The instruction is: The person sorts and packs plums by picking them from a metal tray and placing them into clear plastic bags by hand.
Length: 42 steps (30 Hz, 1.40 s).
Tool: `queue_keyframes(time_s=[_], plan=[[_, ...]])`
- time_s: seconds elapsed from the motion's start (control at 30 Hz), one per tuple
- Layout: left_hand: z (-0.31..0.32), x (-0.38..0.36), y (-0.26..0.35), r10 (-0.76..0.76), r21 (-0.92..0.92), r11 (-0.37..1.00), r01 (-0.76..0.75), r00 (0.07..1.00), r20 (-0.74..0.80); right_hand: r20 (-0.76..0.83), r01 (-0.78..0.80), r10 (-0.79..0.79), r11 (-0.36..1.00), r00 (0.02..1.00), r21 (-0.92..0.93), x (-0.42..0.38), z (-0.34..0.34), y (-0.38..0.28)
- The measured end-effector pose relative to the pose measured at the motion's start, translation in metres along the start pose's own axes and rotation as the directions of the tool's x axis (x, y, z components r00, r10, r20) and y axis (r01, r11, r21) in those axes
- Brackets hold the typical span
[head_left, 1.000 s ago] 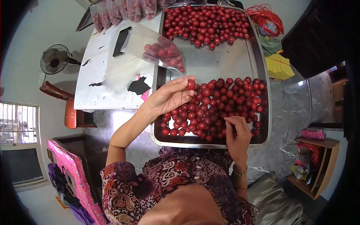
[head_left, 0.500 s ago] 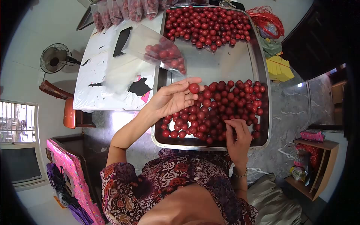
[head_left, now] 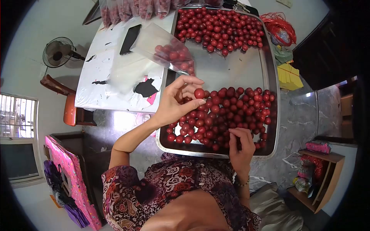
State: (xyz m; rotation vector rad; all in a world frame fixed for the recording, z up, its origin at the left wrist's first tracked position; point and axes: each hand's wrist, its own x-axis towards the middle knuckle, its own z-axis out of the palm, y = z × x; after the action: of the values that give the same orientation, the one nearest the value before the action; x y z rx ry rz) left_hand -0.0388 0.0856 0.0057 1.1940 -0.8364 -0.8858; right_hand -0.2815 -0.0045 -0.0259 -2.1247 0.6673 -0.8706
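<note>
A metal tray (head_left: pixel 274 127) bears round red fruits, one group at its far end and another (head_left: pixel 231 104) at the near end. My left hand (head_left: pixel 179 98), over the tray's left side, holds one red fruit (head_left: pixel 199 93) between thumb and fingers. At the near right, my right hand (head_left: pixel 241 148) has its fingers curled at the edge of the near group; what they hold, if anything, is hidden. A clear plastic bag (head_left: pixel 169 52) with several red fruits in it lies across the tray's left rim, beyond my left hand.
Left of the tray stands a white-covered table (head_left: pixel 90 82) with a black phone (head_left: pixel 130 39). Filled bags (head_left: pixel 123 9) line its far edge. Red string (head_left: pixel 277 27) and yellow sheets (head_left: pixel 289 76) are beyond the tray's right side. An orange chair (head_left: pixel 70 109) stands at the left.
My left hand has turned over from palm-up, its thumb now against the fruit. My right hand has shifted slightly left and nearer to me. The view has shifted a little.
</note>
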Motion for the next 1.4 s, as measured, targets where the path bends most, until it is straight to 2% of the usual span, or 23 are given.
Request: queue_keyframes(time_s=[0.07,0.3,0.43,0.5,0.57,0.7,0.77,0.8,0.9,1.0,1.1,1.17,1.2,1.27,1.33,1.4], plan=[[-0.001,0.000,-0.004,0.186,0.210,0.960,-0.186,0.982,0.021,0.004,0.003,-0.003,1.000,1.000,0.001,0.000,0.000,-0.001],[0.001,0.006,-0.004,0.297,0.282,0.912,-0.297,0.954,0.043,-0.023,-0.013,0.013,1.000,1.000,-0.003,-0.001,-0.001,-0.004],[-0.001,0.006,-0.005,0.251,0.182,0.950,-0.252,0.968,0.032,-0.039,-0.003,0.003,1.000,0.999,0.001,-0.001,-0.001,-0.005],[-0.003,0.005,-0.003,0.221,0.142,0.964,-0.225,0.974,0.045,-0.010,-0.046,0.046,0.999,0.999,0.025,-0.001,-0.002,-0.007],[-0.003,0.003,0.004,-0.001,-0.137,0.991,0.006,1.000,0.031,-0.006,-0.045,0.045,0.999,0.999,0.026,-0.001,-0.003,-0.008],[-0.011,0.000,0.015,0.013,-0.149,0.989,-0.012,1.000,0.006,-0.017,0.001,-0.002,1.000,1.000,-0.007,-0.002,-0.002,-0.002],[-0.026,-0.003,0.022,0.097,-0.025,0.995,-0.097,0.995,-0.007,-0.014,-0.003,0.004,1.000,1.000,0.007,-0.001,-0.002,-0.003],[-0.031,-0.005,0.030,0.136,0.054,0.990,-0.133,0.988,-0.068,-0.013,-0.019,0.019,1.000,1.000,0.015,-0.001,-0.002,-0.004],[-0.057,0.001,0.062,0.367,0.339,0.890,-0.304,0.920,-0.139,0.000,-0.018,0.018,0.999,1.000,0.032,0.000,-0.003,-0.005],[-0.086,0.018,0.090,0.483,0.525,0.796,-0.302,0.840,-0.248,0.009,-0.029,0.029,0.998,1.000,0.047,-0.001,-0.003,-0.004],[-0.117,0.041,0.103,0.433,0.552,0.800,-0.235,0.863,-0.260,0.019,-0.033,0.032,0.999,0.999,0.026,0.000,-0.004,-0.006],[-0.136,0.051,0.102,0.223,0.592,0.801,-0.092,0.963,-0.151,0.016,-0.029,0.028,0.999,0.999,0.029,0.001,-0.004,-0.006],[-0.139,0.056,0.103,0.224,0.592,0.800,-0.095,0.963,-0.149,0.013,-0.027,0.026,0.999,1.000,0.031,0.000,-0.005,-0.006],[-0.143,0.062,0.104,0.039,0.555,0.832,-0.001,0.998,-0.057,0.012,-0.028,0.028,0.999,1.000,0.030,0.001,-0.005,-0.007],[-0.140,0.063,0.113,0.019,0.606,0.795,0.001,0.999,-0.027,0.013,-0.032,0.031,0.999,0.999,0.029,0.000,-0.005,-0.006],[-0.136,0.066,0.122,-0.089,0.637,0.768,0.069,0.996,0.000,0.019,-0.022,0.021,0.999,1.000,0.028,0.000,-0.005,-0.005]])
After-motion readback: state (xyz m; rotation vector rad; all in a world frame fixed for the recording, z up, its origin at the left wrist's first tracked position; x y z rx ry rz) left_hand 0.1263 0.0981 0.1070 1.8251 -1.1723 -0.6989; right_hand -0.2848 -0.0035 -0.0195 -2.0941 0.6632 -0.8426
